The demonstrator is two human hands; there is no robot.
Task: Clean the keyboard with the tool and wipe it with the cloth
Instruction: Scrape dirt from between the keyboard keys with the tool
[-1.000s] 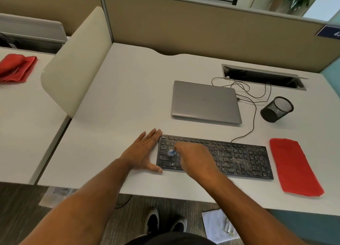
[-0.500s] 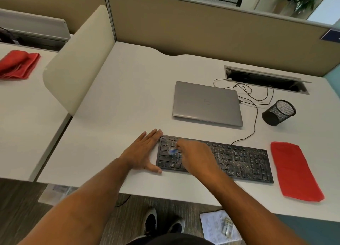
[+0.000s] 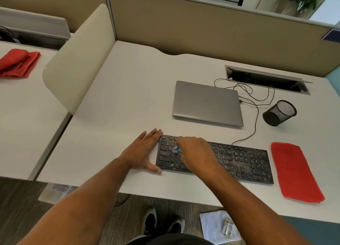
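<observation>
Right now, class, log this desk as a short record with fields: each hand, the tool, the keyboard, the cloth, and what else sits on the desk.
left hand: flat on the desk, fingers straight, against the keyboard's left end
right hand: over the keyboard's left half, holding the tool
tool: small, blue and white, blurred, on the keys
keyboard: black, pale specks on its right half
cloth: red, flat, right of the keyboard, untouched
also on desk: closed laptop, mesh cup tipped on its side
</observation>
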